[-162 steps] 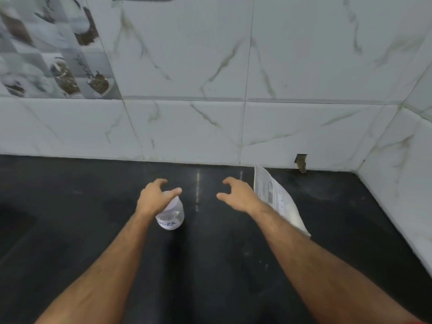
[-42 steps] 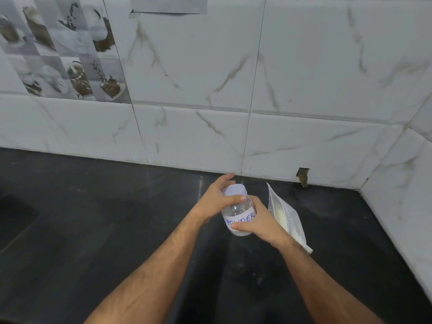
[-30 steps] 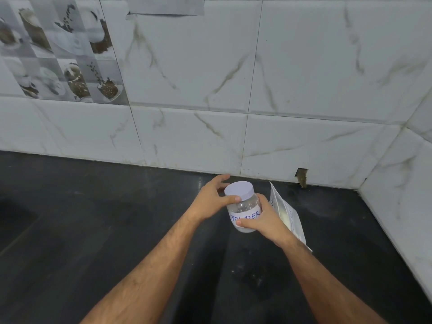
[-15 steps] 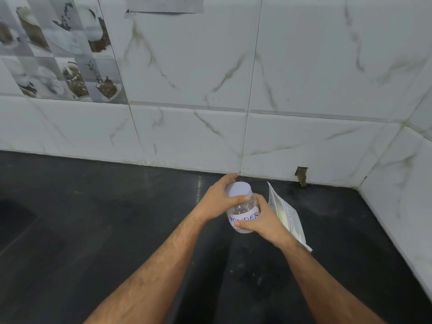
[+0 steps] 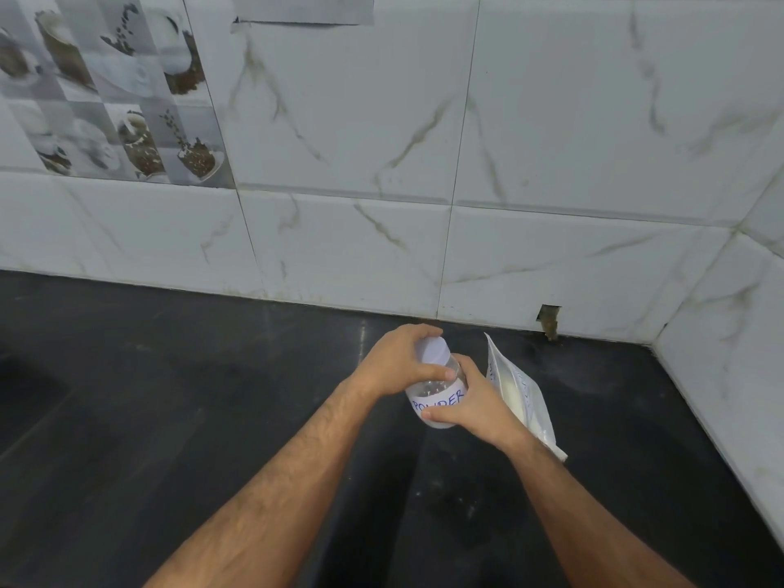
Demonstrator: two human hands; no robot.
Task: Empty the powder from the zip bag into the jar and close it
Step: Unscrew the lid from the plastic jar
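Both hands on jar, lifted off table: right hand wraps the body, left hand back clamped round lid after regripping. Lid-unscrewing underway. Zip bag just behind right hand, powder still inside.

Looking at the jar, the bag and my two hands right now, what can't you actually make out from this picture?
Head view only:
- How tight the lid sits: the left hand wraps it.
- How much is in the jar: its label and the right hand cover it.
- Whether the zip bag is zipped: seen edge-on, partly behind the right hand.
- The bag's print: too small.
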